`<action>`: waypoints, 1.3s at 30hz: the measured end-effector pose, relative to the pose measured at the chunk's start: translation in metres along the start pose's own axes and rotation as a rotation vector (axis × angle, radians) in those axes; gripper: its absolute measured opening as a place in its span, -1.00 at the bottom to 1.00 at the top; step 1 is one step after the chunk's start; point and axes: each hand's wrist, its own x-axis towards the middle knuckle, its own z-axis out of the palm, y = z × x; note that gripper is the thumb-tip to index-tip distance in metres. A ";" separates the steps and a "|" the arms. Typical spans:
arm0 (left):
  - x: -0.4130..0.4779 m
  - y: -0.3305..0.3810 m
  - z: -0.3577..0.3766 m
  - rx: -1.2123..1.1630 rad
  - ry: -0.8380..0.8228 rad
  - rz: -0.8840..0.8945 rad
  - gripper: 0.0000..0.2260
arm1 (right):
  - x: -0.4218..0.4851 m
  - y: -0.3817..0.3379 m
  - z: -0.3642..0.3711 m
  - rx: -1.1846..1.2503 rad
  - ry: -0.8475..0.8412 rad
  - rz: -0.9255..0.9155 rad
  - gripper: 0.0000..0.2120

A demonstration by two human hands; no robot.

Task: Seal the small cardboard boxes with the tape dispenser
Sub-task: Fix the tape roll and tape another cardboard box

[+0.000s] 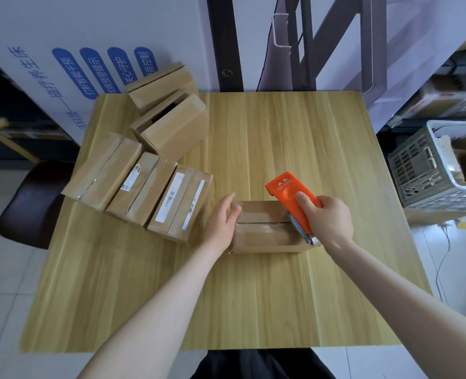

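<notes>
A small cardboard box [264, 231] lies in the middle of the wooden table [253, 296], its top flaps closed with a dark seam running left to right. My left hand [223, 220] rests with straight fingers against the box's left end. My right hand [327, 220] grips an orange tape dispenser [289, 195], whose metal front end [312, 240] sits at the box's right end. Three flat boxes [141, 192] lie side by side at the left. Two more boxes [169, 110] stand behind them, one with a dark gap at its top.
A grey plastic crate [428, 173] holding cardboard stands on the floor off the table's right edge. A dark round stool [32, 203] is at the left. A white printed board [70, 64] leans behind the table.
</notes>
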 end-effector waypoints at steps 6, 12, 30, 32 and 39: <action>-0.049 -0.003 -0.038 0.433 0.000 0.049 -0.69 | 0.000 0.003 0.000 0.012 0.007 -0.009 -0.51; -0.046 0.002 -0.031 0.781 -0.160 0.241 -0.79 | -0.001 0.002 -0.002 0.003 0.000 -0.022 -0.52; 0.002 0.010 -0.052 0.792 -0.212 1.110 -0.87 | -0.002 -0.002 0.001 -0.079 0.025 -0.058 -0.53; 0.004 0.007 -0.054 0.842 -0.299 1.043 -0.76 | -0.002 -0.001 0.000 -0.076 0.029 -0.046 -0.53; 0.000 0.017 -0.050 0.850 -0.274 1.060 -0.75 | -0.003 -0.001 -0.002 -0.038 0.016 -0.046 -0.53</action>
